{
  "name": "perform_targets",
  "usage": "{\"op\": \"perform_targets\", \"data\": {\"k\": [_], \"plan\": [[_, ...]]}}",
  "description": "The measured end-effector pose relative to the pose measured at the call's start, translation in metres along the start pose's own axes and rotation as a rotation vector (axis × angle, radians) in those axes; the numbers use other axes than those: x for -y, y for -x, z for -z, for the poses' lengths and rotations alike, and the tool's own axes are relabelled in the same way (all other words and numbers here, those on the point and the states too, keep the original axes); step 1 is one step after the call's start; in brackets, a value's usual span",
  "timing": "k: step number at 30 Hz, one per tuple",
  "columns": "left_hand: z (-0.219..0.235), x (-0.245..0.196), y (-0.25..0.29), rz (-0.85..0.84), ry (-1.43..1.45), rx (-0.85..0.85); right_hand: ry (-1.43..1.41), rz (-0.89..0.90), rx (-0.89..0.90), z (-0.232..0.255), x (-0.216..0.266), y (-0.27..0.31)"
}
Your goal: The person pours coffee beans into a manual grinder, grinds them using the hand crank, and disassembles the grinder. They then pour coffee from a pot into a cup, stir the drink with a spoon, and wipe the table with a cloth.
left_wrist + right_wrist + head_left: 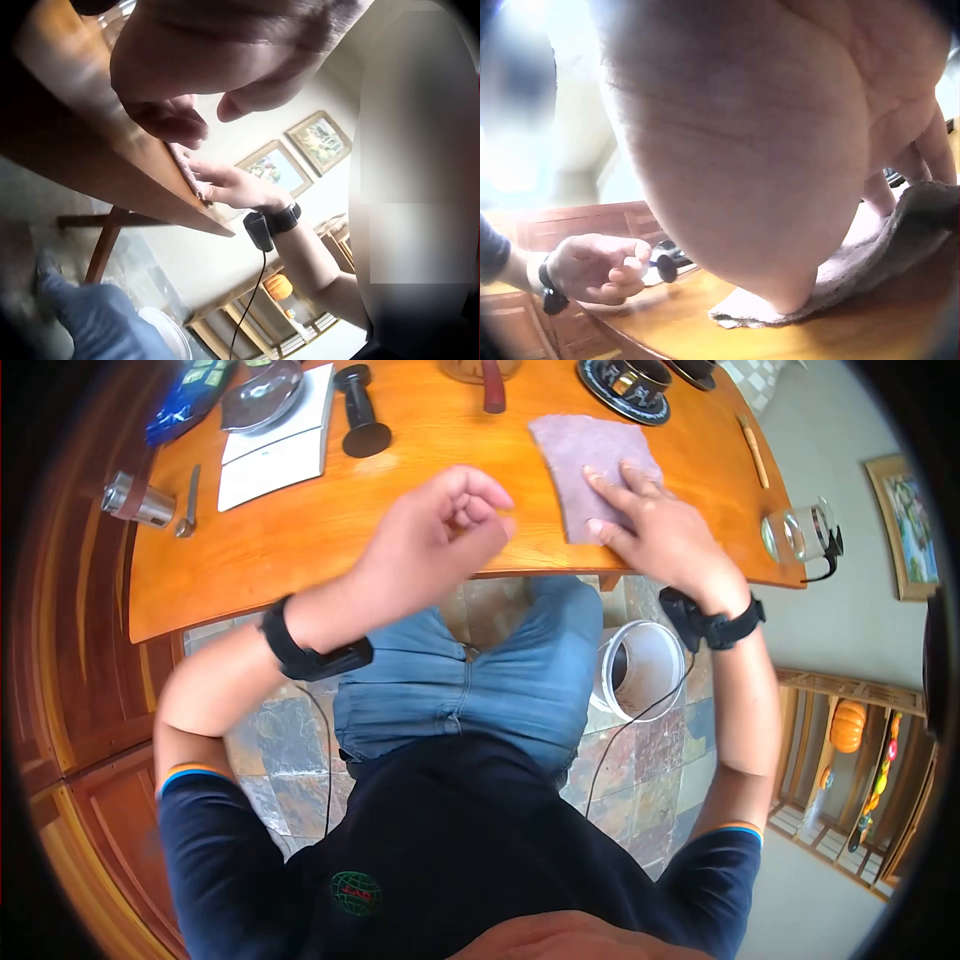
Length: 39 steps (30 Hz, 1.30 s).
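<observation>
A folded pale purple cloth [580, 448] lies flat near the table's front edge in the head view. My right hand [668, 532] rests on it, fingers spread and fairly straight. In the right wrist view, the thumb and fingertips press on the cloth [840, 281], whose near edge is slightly rumpled. My left hand [425, 535] hovers over the table's front edge, left of the cloth, with its fingers loosely curled and nothing in them. The left wrist view shows that same hand [217, 60] close up, with a gap between thumb and fingers.
On the wooden table [450, 455] stand a black dumbbell-shaped object [362, 415], a white board [272, 470] with a dark bowl [262, 405], a metal-topped jar [140, 502], a cup [640, 378] on a saucer, and a glass jug [800, 535] at the right edge. A white bucket [655, 670] is below.
</observation>
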State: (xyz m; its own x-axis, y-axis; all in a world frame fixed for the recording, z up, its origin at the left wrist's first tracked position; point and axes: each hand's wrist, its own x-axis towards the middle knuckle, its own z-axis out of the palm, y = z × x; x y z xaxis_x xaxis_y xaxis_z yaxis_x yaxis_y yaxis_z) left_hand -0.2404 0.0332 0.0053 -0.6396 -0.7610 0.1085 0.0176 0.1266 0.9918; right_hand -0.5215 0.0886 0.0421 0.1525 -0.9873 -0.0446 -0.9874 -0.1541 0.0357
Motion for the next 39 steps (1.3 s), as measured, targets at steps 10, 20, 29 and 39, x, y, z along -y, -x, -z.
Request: {"op": "perform_targets", "data": {"k": [10,20,29,39], "plan": [[-0.011,0.011,0.014,-0.391,-0.734,-0.43,-0.257,0.157,-0.376,-0.044,0.135,-0.008],[-0.028,0.023,-0.01,-0.231,-1.108,-0.139,-0.891,-0.064,-0.462,-0.036,0.031,0.038],[-0.097,0.027,-0.056,-0.351,-1.049,0.003,-1.447,-0.241,-0.636,-0.06,-0.019,0.042],[-0.176,0.035,-0.089,-0.382,-1.208,0.058,-0.789,-0.223,-0.578,-0.06,-0.005,0.059]]}}
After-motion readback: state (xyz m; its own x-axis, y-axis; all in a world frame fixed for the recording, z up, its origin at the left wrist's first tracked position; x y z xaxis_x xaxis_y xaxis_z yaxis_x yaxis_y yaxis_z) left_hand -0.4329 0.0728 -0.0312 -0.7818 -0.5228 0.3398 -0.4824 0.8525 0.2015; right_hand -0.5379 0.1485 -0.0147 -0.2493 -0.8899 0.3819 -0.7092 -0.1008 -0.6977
